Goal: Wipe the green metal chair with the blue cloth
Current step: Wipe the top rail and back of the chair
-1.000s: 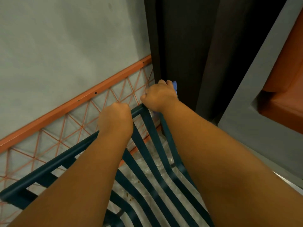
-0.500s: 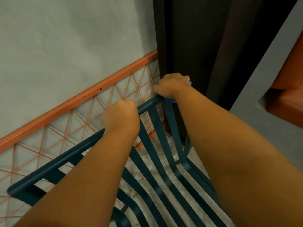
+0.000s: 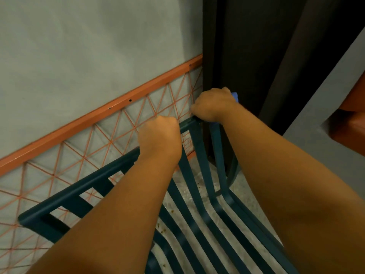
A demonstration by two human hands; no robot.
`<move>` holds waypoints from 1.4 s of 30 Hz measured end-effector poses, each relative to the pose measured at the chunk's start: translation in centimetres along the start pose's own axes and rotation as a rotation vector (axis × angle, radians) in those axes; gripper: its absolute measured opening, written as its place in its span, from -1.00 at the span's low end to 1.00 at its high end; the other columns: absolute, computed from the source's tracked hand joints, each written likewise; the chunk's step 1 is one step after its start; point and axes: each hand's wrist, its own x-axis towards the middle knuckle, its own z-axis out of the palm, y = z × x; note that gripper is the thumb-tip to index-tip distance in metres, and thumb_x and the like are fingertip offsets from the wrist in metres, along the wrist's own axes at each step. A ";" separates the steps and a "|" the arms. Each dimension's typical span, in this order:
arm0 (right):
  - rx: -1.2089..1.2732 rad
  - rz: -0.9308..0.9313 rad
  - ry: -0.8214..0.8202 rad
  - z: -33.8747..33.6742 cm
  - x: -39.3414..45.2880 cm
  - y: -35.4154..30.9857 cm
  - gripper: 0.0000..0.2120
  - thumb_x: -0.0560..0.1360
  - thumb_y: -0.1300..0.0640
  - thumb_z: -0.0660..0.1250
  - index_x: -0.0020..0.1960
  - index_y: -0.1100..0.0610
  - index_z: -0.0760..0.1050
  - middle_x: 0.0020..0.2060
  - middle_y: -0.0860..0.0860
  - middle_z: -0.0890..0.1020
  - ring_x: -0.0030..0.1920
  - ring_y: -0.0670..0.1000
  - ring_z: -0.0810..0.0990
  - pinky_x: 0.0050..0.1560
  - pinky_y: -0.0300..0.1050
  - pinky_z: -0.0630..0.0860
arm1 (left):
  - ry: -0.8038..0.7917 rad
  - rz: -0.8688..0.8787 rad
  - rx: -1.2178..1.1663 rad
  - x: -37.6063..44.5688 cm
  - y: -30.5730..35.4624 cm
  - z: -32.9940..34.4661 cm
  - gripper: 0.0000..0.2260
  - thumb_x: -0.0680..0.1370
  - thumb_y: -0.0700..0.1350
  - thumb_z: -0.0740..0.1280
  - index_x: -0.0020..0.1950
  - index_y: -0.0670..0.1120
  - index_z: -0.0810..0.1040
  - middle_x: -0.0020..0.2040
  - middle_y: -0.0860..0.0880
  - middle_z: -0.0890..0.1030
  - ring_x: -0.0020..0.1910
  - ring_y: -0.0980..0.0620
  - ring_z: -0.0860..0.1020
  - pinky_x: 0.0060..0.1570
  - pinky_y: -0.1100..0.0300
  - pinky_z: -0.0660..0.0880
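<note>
The green metal chair is seen from above, filling the lower centre and lower right of the frame, its slats running toward the bottom edge. Its top rail runs diagonally from lower left up to the centre.

The left hand is curled round the top rail at frame centre, knuckles up. The right hand is closed on the rail's upper-right corner, just right of centre. The blue cloth is gripped under that hand; only a small blue edge is seen past the knuckles, plus a sliver below the wrist. The two hands are set near each other on the same rail, not touching.

An orange wire-grid panel is seen behind the chair back, against a grey wall in the upper left. A dark curtain is hung at upper centre-right. Speckled floor is visible between the slats.
</note>
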 end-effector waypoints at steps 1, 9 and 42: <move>0.045 -0.068 0.111 0.9 -0.7 0.1 -0.69 0.54 -0.05 0.06 -0.15 0.08 0.50 -0.21 0.02 0.54 -0.10 0.07 0.46 0.06 0.04 0.23 | 0.001 -0.005 -0.003 0.1 0.1 0.0 -0.85 0.49 -0.37 0.29 0.01 -0.20 0.54 -0.24 -0.10 0.46 -0.27 -0.04 0.44 -0.27 0.16 0.41; 0.342 -0.124 0.719 6.6 -2.5 2.2 -0.69 0.55 0.01 0.09 0.02 0.10 0.57 0.01 0.03 0.60 0.17 0.09 0.46 0.35 0.15 0.26 | 0.034 -0.009 0.029 0.6 0.2 0.4 -0.93 0.53 -0.24 0.34 0.00 -0.14 0.56 -0.38 -0.04 0.32 -0.34 0.00 0.39 -0.35 0.16 0.37; 0.943 0.298 0.653 10.9 -5.0 2.8 -0.39 0.62 0.18 0.14 0.57 -0.02 -0.05 0.55 0.06 0.12 0.51 0.11 0.12 0.51 0.07 0.08 | 0.132 0.090 0.140 -0.4 0.3 1.2 -0.86 0.50 -0.34 0.29 0.00 -0.18 0.56 -0.41 -0.03 0.26 -0.37 0.00 0.34 -0.36 0.14 0.33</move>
